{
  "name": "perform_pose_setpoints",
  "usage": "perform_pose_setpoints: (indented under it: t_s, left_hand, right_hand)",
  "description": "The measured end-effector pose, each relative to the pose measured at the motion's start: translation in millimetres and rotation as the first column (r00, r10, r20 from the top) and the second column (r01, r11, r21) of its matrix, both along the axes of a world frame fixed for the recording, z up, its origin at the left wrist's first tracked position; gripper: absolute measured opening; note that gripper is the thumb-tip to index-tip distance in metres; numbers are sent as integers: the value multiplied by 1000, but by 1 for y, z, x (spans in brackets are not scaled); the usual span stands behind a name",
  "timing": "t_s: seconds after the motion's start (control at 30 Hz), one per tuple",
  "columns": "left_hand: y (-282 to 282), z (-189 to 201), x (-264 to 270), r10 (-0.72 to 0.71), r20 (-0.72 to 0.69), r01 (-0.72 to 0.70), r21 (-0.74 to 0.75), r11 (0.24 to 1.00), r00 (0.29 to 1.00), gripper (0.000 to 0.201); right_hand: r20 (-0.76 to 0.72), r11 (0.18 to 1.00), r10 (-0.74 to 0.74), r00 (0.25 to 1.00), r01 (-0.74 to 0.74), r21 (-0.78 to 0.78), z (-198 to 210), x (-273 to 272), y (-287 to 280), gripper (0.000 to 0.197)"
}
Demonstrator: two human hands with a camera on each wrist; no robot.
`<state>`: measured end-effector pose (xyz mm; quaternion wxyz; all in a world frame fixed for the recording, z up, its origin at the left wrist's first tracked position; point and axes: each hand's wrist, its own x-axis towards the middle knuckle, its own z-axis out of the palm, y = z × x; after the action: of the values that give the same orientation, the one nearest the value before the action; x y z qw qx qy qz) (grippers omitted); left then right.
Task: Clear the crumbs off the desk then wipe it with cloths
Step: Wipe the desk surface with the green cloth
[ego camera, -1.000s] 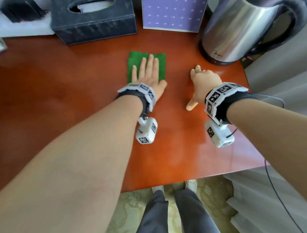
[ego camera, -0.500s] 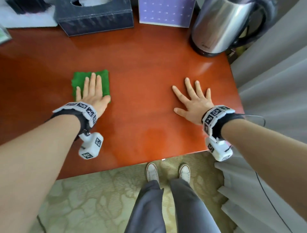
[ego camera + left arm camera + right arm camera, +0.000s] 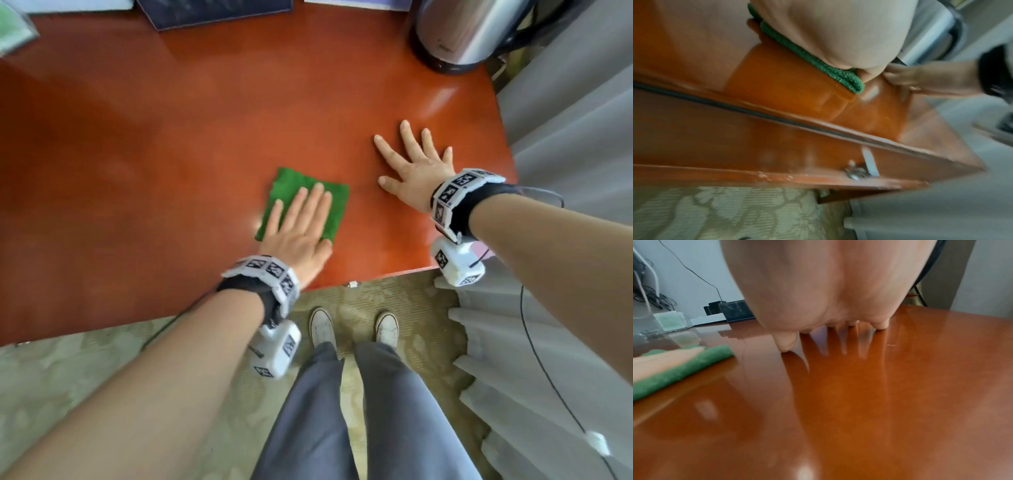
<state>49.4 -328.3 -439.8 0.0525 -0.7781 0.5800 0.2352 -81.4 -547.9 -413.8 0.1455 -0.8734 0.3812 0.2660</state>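
A folded green cloth [image 3: 291, 186] lies on the glossy red-brown desk [image 3: 154, 137], near its front edge. My left hand [image 3: 298, 219] presses flat on the cloth with straight fingers; the cloth's edge [image 3: 824, 68] shows under the palm [image 3: 828, 32]. My right hand [image 3: 414, 164] lies flat on bare wood to the cloth's right, fingers spread, holding nothing. In the right wrist view its fingertips [image 3: 880, 326] touch the desk, with the cloth [image 3: 684, 368] off to the left. I see no crumbs on the wood.
A steel kettle [image 3: 462, 31] stands at the back right corner. A dark tissue box [image 3: 212, 12] and a purple card sit along the back edge. Grey curtains [image 3: 565, 120] hang to the right. The desk's front edge [image 3: 376, 274] is just below both hands; my shoes stand on patterned carpet.
My left hand has slid the green cloth rightward and toward the front edge, close to the right hand. The right hand stays flat in the same spot.
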Motion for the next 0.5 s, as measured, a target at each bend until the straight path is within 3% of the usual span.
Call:
perform_pose_setpoints:
  t_s: [0.1, 0.2, 0.33, 0.4, 0.5]
  left_hand:
    - [21, 1, 46, 227, 43, -228, 5, 974, 973, 72]
    - [26, 4, 81, 440, 47, -440, 9, 898, 897, 73]
    - [8, 1, 70, 632, 67, -631, -40, 775, 772, 73]
    - [-6, 0, 43, 647, 64, -645, -50, 763, 760, 74]
    - [-30, -2, -26, 515, 69, -508, -95, 856, 855, 74]
  right_hand:
    - [27, 999, -34, 999, 34, 23, 0, -1, 7, 63]
    - [80, 999, -27, 996, 23, 48, -1, -13, 14, 61]
    - [223, 996, -16, 975, -5, 94, -5, -45, 18, 62]
    - [305, 988, -54, 951, 7, 152, -6, -59, 17, 65]
    - [355, 980, -109, 929, 41, 195, -6, -78, 19, 68]
